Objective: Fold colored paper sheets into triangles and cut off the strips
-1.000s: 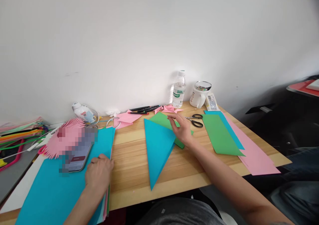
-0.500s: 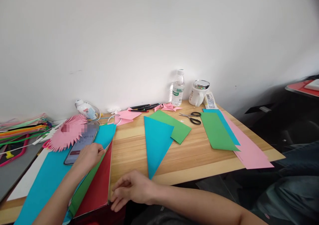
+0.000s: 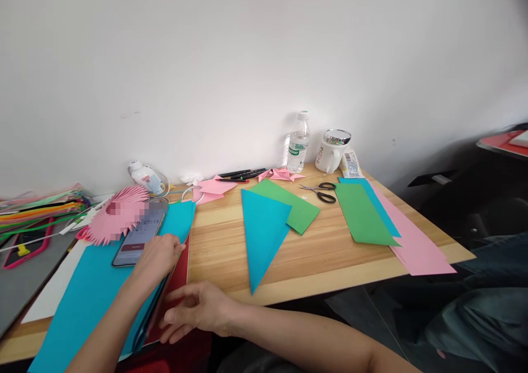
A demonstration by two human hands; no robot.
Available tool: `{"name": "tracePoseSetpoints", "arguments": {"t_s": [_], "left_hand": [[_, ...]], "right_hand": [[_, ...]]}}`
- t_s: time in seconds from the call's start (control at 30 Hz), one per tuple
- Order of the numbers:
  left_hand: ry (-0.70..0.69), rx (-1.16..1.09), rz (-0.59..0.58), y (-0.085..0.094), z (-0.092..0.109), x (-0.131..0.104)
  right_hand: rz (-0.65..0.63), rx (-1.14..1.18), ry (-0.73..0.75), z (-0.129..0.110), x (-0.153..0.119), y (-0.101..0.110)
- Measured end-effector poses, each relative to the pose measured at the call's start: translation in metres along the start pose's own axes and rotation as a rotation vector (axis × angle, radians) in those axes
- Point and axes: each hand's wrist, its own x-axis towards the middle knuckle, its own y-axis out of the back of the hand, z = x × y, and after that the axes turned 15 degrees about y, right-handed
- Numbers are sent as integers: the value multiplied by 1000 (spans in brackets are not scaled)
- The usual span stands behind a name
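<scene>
My left hand (image 3: 160, 257) is closed, its fingers pinched at the right edge of the blue sheets (image 3: 88, 296) on the left of the table. Under those sheets' edge shows a red sheet or folder (image 3: 180, 274). Lower and to the right, my right hand (image 3: 198, 310) is open beside the red surface, fingers spread and bent, with nothing in them. A phone (image 3: 144, 235) lies on the blue sheets, just above my left hand. Right of my hands, a blue folded triangle (image 3: 264, 230) overlaps a green piece (image 3: 303, 213) on the wooden table.
Black-handled scissors (image 3: 324, 192) lie near a bottle (image 3: 298, 144) and a mug (image 3: 330, 153). Green (image 3: 365, 216), blue and pink sheets (image 3: 424, 246) overlap at the right edge. A pleated pink paper circle (image 3: 103, 224) and pipe cleaners (image 3: 41, 213) are at left.
My right hand has moved left, over the red surface. The green strip along the stack's edge no longer shows, and dark layered edges appear there. The view has shifted slightly.
</scene>
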Motion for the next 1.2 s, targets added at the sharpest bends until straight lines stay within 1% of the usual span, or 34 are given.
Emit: {"name": "tracePoseSetpoints", "arguments": {"t_s": [0.13,0.23,0.3,0.4,0.47,0.57,0.7,0.77,0.87,0.93,1.03,1.2], "left_hand": [[2,-4,18,-7,-4,2],[-15,-60,25,-9,-8,-1],[-42,-91,23,-9,-10,-5],[-105,-120,-26,-11,-14,-12],[-164,-166,-62,-13,-17,-17],[-210,-209,-81,-15,-19,-25],[-194,-195,-88,-15,-19,-30],[-205,-211,-100,-15,-20,-30],[-246,-252,-107,-15,-23,-28],[-260,-266,-114,-15,-26,-26],[-253,-266,-129,-12,-30,-24],[-258,-302,-156,-9,-33,-25]], "right_hand": [[23,-1,-26,6,2,2],[101,-3,-8,10,4,2],[172,-51,-25,10,5,-1],[238,-141,-44,9,6,-7],[269,-179,-28,8,5,-9],[313,-238,-11,7,2,-10],[254,-312,9,5,-2,-10],[202,-299,-18,2,-4,-10],[56,-203,-124,-2,-7,-9],[-15,-147,-147,-3,-9,-7],[-10,-154,-139,-3,-11,-5],[-13,-229,-193,-3,-10,-6]]}}
